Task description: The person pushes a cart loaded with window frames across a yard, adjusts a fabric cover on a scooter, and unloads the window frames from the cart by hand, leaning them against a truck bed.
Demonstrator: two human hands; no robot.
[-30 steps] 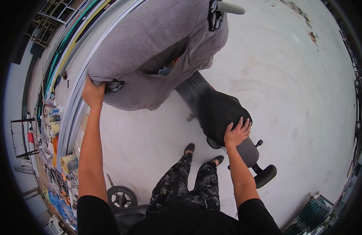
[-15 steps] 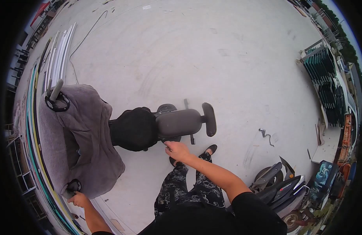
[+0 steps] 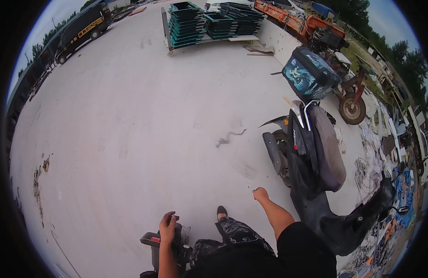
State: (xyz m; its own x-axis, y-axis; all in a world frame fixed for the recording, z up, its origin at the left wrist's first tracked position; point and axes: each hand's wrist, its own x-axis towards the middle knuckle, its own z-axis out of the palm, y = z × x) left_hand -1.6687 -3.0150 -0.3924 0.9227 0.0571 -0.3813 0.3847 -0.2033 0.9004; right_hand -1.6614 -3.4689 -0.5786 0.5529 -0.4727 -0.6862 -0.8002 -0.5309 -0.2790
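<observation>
My left hand (image 3: 168,226) hangs over the rear of a small dark bike (image 3: 154,250) with a red rear light, at the lower edge. Its fingers are curled, with a small dark thing at the fingertips that is too small to name. My right hand (image 3: 260,193) is closed, out in front of me above the pale ground; whatever it may hold is hidden. To its right stands a black motor scooter (image 3: 304,173) with a worn brown seat, apart from the hand.
A teal and black box (image 3: 306,74) sits beyond the scooter, near an orange three-wheeled vehicle (image 3: 353,99). Dark green frames (image 3: 188,23) are stacked on a cart at the back. Scrap (image 3: 376,148) lines the right side. A black van (image 3: 86,30) stands far left.
My view has swung right, away from the fleece-covered handlebars. My left hand has let go of the handlebar grip, and my right hand has moved away from the bike's seat.
</observation>
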